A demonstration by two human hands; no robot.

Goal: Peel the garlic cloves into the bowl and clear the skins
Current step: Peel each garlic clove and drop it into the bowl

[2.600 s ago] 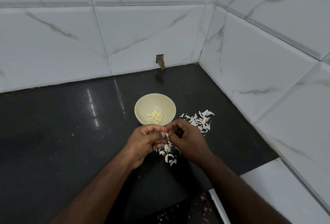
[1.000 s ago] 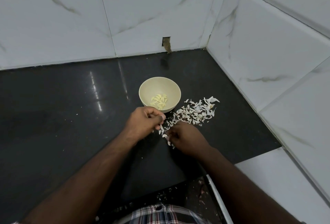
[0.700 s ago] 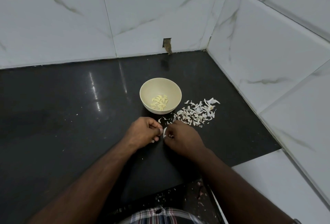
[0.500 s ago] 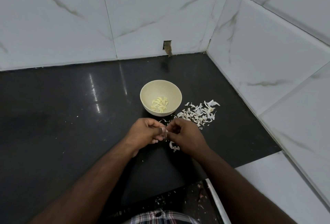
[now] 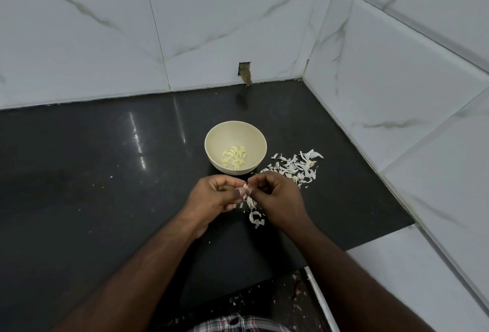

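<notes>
Head camera looks down on both hands meeting just near of the cream bowl [image 5: 235, 130] on the black counter [image 5: 79, 173]: the left hand [image 5: 211, 196] and right hand [image 5: 277, 199] each have their grip pinched on one garlic clove [image 5: 245, 187] between them. Peeled cloves [image 5: 234, 159] lie in the bowl, and garlic skins [image 5: 293, 167] are scattered right of it and under the hands.

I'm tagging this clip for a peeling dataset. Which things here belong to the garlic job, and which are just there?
Part of the job:
garlic clove, pinched between left hand and right hand
bowl with peeled cloves
garlic skins on the counter

Just there:
wall tiles
cut-out in the tile
</notes>
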